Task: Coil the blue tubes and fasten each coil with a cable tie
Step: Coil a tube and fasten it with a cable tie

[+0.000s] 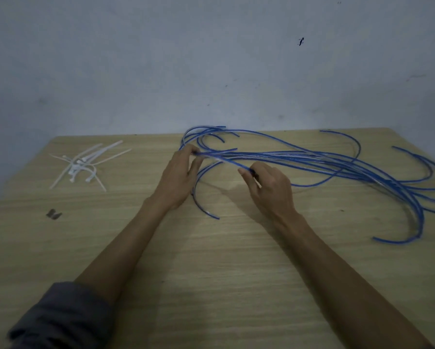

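Note:
Several loose blue tubes (342, 165) sprawl across the far right half of the wooden table (211, 273), their curved ends fanning out at both sides. My left hand (179, 177) pinches one tube near its end at the left of the bundle. My right hand (269, 187) pinches the same tube a short way along, so a straight stretch of it runs between my hands just above the table. A pile of white cable ties (83, 165) lies at the far left of the table, apart from both hands.
A small dark scrap (53, 214) lies on the table left of my left forearm. A pale wall (211, 66) rises right behind the table's far edge. Tube ends reach close to the right edge.

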`<state>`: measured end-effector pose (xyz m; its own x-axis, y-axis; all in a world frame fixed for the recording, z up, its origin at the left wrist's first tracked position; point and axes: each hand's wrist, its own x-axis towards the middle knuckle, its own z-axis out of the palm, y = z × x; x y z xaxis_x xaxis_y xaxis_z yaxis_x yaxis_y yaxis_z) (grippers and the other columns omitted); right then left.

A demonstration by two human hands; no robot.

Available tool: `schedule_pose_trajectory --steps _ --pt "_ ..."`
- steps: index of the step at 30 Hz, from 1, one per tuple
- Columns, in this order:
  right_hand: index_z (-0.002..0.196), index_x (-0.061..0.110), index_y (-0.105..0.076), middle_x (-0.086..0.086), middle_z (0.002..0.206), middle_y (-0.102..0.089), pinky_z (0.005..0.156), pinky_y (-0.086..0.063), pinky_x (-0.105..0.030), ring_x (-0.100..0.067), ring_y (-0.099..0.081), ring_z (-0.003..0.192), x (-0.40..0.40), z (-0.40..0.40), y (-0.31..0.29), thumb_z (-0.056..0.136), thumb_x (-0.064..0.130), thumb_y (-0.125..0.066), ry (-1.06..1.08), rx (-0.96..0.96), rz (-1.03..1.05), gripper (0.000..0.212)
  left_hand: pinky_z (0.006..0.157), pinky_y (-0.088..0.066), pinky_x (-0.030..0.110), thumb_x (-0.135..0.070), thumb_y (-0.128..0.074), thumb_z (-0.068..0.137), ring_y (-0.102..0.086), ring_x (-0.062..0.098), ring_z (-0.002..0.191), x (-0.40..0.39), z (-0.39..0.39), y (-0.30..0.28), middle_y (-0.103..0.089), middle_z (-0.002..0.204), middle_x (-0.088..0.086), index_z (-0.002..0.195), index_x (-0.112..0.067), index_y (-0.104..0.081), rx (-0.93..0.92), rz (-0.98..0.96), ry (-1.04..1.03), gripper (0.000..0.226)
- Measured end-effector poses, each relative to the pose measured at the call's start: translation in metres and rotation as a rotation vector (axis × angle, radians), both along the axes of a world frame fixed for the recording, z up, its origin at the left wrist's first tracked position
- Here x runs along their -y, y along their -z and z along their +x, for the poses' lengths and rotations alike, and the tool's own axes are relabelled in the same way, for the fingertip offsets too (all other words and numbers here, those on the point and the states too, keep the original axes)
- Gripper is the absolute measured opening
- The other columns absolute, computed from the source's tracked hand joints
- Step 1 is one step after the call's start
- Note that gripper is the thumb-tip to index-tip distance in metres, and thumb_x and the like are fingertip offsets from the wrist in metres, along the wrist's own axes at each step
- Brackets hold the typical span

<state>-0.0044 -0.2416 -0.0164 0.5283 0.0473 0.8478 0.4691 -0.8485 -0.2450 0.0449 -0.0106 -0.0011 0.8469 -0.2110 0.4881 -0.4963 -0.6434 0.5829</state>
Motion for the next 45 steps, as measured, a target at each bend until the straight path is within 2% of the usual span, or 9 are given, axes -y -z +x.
schedule_pose_trajectory --steps 4,10,16,20,24,30,36,40,45 --pt "0.084 0.007 -0.065 -0.004 0.067 -0.059 0.052 -0.036 -0.033 -0.020 -0.051 0.055 0.010 0.004 -0.001 0.105 0.039 -0.045 0.085 -0.016 0.112 0.043 0.083 -0.045 0.031 -0.035 -0.055 0.101 -0.060 0.012 0.090 0.000 0.007 -0.016 -0.063 0.089 -0.005 0.091 -0.024 -0.054 -0.097 -0.275 0.146 0.015" --pt "0.094 0.008 -0.071 -0.004 0.076 -0.068 0.054 -0.034 -0.026 -0.019 -0.058 0.059 0.025 0.010 -0.003 0.106 0.036 -0.046 0.206 0.041 0.111 0.040 0.065 -0.038 0.027 -0.054 -0.063 0.093 -0.047 0.008 0.067 -0.009 -0.003 -0.007 -0.051 0.068 -0.006 0.074 -0.012 -0.059 -0.368 -0.251 0.230 0.046" --pt "0.091 0.008 -0.069 -0.005 0.071 -0.064 0.050 -0.031 -0.032 -0.022 -0.055 0.055 0.016 0.022 -0.058 0.107 0.034 -0.046 0.207 0.142 0.070 0.037 0.072 -0.039 0.028 -0.054 -0.047 0.101 -0.056 0.014 0.078 -0.016 0.001 -0.031 -0.066 0.082 0.017 0.078 -0.003 -0.060 -0.238 -0.202 0.199 0.057" --pt "0.087 0.007 -0.066 -0.004 0.068 -0.060 0.051 -0.032 -0.031 -0.021 -0.051 0.055 -0.001 0.037 -0.114 0.107 0.035 -0.044 0.183 0.223 0.113 0.041 0.079 -0.043 0.027 -0.035 -0.042 0.107 -0.057 0.002 0.079 -0.013 0.002 -0.038 -0.062 0.080 -0.005 0.085 -0.011 -0.058 -0.150 -0.224 0.204 0.036" --pt "0.085 0.006 -0.064 0.000 0.059 -0.049 0.051 -0.026 -0.028 -0.012 -0.035 0.052 -0.013 0.044 -0.168 0.105 0.033 -0.049 0.169 0.319 0.245 0.037 0.090 -0.051 0.041 -0.033 -0.041 0.106 -0.063 0.008 0.085 -0.016 0.003 -0.044 -0.065 0.085 -0.004 0.088 -0.014 -0.061 -0.165 -0.232 0.218 0.033" --pt "0.115 0.008 -0.050 0.007 0.058 -0.046 0.050 -0.037 -0.038 -0.020 -0.047 0.052 -0.017 0.050 -0.193 0.106 0.031 -0.044 0.030 0.019 0.297 0.025 0.057 -0.055 0.029 -0.029 -0.043 0.107 -0.067 0.017 0.068 -0.009 -0.020 -0.080 -0.065 0.076 0.004 0.087 -0.010 -0.060 -0.322 -0.666 0.287 0.032" --pt "0.108 0.011 -0.060 -0.006 0.084 -0.065 0.067 -0.050 -0.044 -0.023 -0.058 0.071 -0.032 0.044 -0.137 0.105 0.022 -0.048 -0.026 -0.223 0.152 0.017 0.068 -0.058 0.032 -0.029 -0.036 0.109 -0.060 0.013 0.063 -0.020 -0.029 -0.121 -0.051 0.064 -0.002 0.093 -0.016 -0.053 -0.215 -1.184 0.305 0.027" --pt "0.094 0.015 -0.067 -0.001 0.079 -0.071 0.069 -0.055 -0.045 -0.024 -0.065 0.074 -0.060 0.037 -0.106 0.104 0.027 -0.048 -0.019 -0.428 0.069 0.024 0.050 -0.026 0.021 -0.028 -0.032 0.111 -0.027 0.009 0.053 -0.024 -0.029 -0.130 -0.032 0.067 -0.003 0.112 -0.016 -0.054 -0.134 -1.186 0.358 0.025" --pt "0.070 0.019 -0.064 0.008 0.062 -0.067 0.064 -0.050 -0.027 -0.005 -0.063 0.057 -0.093 0.022 -0.105 0.103 0.022 -0.050 -0.278 -0.702 0.037 0.036 0.064 -0.044 0.025 -0.007 -0.036 0.108 -0.050 0.013 0.066 -0.015 -0.032 -0.123 -0.058 0.077 0.006 0.128 -0.009 -0.051 0.117 -0.780 0.228 0.025"
